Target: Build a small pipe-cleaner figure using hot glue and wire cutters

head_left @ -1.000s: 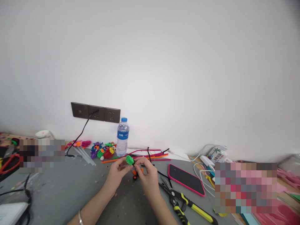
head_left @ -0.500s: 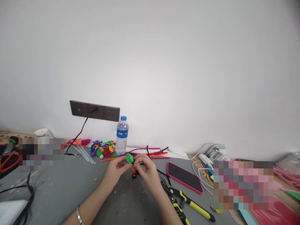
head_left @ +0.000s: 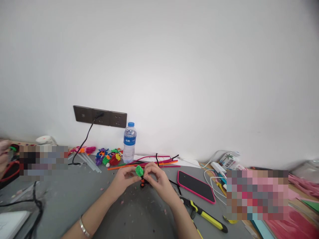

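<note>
Between my two hands is a small pipe-cleaner figure with a fuzzy green top and an orange and black lower part. My left hand pinches it from the left, thumb and fingers at the green part. From the other side my right hand pinches near where green meets black; the fingers hide the exact grip. A silver bangle circles my left wrist. Behind the hands lie loose pink, orange and black pipe cleaners.
A water bottle stands by the wall beside finished fuzzy figures. Right of my hands lie a pink-rimmed phone and yellow-black pliers. Clear glue sticks and black cables are at left. Another person's hand shows at the far left edge.
The figure has turned slightly more upright and shifted a little right between my fingers. My right forearm covers more of the pliers. Another person's hand has appeared at the far left.
</note>
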`<state>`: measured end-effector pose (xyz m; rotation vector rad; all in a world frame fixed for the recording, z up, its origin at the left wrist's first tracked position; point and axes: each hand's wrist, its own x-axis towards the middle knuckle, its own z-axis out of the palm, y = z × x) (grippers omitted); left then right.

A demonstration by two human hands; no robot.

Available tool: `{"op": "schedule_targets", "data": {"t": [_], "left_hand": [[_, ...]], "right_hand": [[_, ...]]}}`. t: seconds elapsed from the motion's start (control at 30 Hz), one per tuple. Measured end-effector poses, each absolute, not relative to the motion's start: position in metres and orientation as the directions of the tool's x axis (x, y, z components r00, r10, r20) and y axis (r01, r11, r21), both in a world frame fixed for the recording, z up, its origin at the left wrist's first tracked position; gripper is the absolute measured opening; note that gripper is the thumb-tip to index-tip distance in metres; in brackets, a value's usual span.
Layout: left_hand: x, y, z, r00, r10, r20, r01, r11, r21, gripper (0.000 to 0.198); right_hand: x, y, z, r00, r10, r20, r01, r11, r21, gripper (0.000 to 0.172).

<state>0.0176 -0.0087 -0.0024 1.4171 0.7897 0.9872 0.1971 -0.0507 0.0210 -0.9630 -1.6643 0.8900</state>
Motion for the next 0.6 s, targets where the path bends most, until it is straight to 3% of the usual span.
{"op": "schedule_targets", "data": {"t": [0.27,0.47,0.6], "left_hand": [[0.019,-0.008,-0.009,0.294,0.951,0.097,-0.097,-0.071,0.993,0.028],[0.027,-0.005,-0.025,0.238,0.964,0.121,-0.084,-0.104,0.991,0.028],[0.032,-0.007,-0.034,0.278,0.948,0.153,-0.103,-0.129,0.986,0.030]], "right_hand": [[0.198,-0.043,0.004,-0.054,0.942,0.332,0.016,0.334,-0.943,0.014],[0.201,-0.038,0.001,0.233,0.861,0.452,0.137,0.431,-0.892,0.018],[0.189,-0.050,0.011,0.291,0.771,0.566,0.275,0.499,-0.822,0.016]]}}
